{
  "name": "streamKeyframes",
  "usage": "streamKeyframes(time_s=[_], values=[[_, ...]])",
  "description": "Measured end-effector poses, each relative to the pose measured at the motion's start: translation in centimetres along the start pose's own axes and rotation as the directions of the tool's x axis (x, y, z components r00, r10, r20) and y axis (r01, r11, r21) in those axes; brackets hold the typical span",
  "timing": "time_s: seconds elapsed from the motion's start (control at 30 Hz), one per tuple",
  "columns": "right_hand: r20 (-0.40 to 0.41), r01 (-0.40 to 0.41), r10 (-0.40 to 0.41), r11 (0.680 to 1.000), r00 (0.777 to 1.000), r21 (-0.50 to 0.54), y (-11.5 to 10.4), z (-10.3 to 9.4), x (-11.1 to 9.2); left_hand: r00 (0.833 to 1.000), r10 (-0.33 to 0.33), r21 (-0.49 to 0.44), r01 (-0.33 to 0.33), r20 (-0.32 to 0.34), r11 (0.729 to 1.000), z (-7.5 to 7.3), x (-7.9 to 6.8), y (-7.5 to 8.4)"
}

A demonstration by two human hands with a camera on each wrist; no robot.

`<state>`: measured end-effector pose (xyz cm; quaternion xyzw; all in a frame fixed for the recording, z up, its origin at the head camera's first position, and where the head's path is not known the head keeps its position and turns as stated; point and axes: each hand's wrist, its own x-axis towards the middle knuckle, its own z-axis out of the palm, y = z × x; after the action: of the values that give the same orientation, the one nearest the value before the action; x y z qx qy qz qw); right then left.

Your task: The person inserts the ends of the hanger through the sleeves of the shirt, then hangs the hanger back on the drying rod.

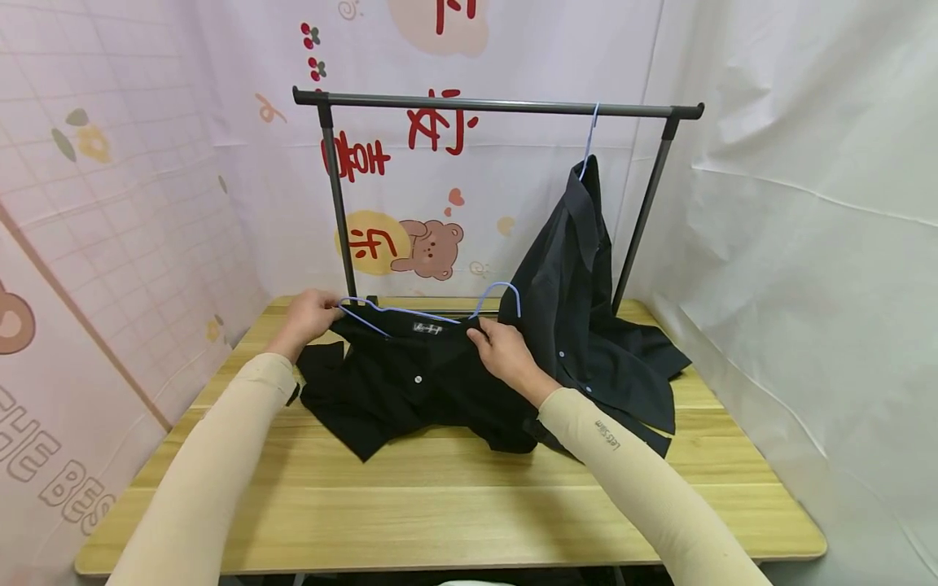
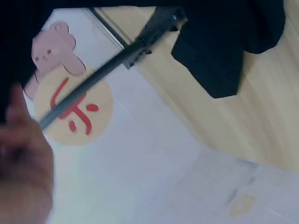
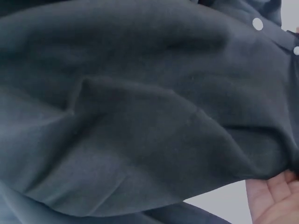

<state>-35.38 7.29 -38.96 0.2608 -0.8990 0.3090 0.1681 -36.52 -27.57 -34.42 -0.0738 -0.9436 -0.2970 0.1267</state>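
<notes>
A black short-sleeved shirt (image 1: 432,391) with a white button lies spread partly on the table in the head view, its neckline raised. A thin blue hanger (image 1: 410,310) runs along that neckline, hook upward on the right. My left hand (image 1: 306,320) pinches the shirt's left shoulder beside the hanger's end; the left wrist view shows this hand (image 2: 28,163) blurred at the edge. With my right hand (image 1: 506,352) I grip the other shoulder below the hook, thumb on the cloth. In the right wrist view, dark cloth (image 3: 140,140) hides most of this hand's hold.
A dark metal rack (image 1: 484,103) stands at the back of the wooden table (image 1: 410,521). From its bar, near the right end, a second dark shirt (image 1: 564,268) hangs tilted on another blue hanger (image 1: 590,138), its lower part draped on the table close to my right hand. Printed curtains (image 1: 806,244) surround the table.
</notes>
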Motion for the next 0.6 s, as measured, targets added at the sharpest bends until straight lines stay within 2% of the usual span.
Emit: streamKeyframes(time_s=[0.03,0.1,0.17,0.27,0.37,0.47,0.53,0.6], values=[[0.001,0.007,-0.007,1.000,1.000,-0.005,0.1,-0.1,0.0,0.999,0.021,-0.019,-0.020,0.049,1.000,-0.3,0.0,-0.1],[0.003,0.023,-0.023,0.999,1.000,-0.026,0.4,-0.1,-0.1,0.990,0.026,-0.059,-0.018,0.135,0.998,-0.7,0.0,-0.3],[0.012,0.039,-0.038,0.998,0.999,-0.044,0.5,-0.2,-0.1,0.981,0.013,-0.104,0.007,0.195,0.995,-1.1,0.0,-0.2],[0.037,0.054,-0.051,0.996,0.998,-0.067,0.5,-0.2,-0.3,0.970,-0.029,-0.183,0.075,0.243,0.980,-1.5,0.2,0.0],[0.053,0.073,-0.068,0.993,0.996,-0.096,0.5,-0.1,-0.5,0.959,-0.106,-0.265,0.177,0.262,0.948,-1.9,0.4,0.2],[0.050,0.104,-0.099,0.987,0.994,-0.122,0.4,0.1,-0.7,0.953,-0.175,-0.292,0.246,0.249,0.924,-2.2,0.6,0.3],[0.054,0.124,-0.118,0.985,0.992,-0.121,0.2,0.3,-0.9,0.952,-0.198,-0.279,0.260,0.231,0.925,-2.4,0.7,0.6],[0.089,0.152,-0.140,0.978,0.986,-0.143,0.1,0.5,-1.1,0.954,-0.189,-0.262,0.249,0.231,0.932,-2.7,0.7,1.1]])
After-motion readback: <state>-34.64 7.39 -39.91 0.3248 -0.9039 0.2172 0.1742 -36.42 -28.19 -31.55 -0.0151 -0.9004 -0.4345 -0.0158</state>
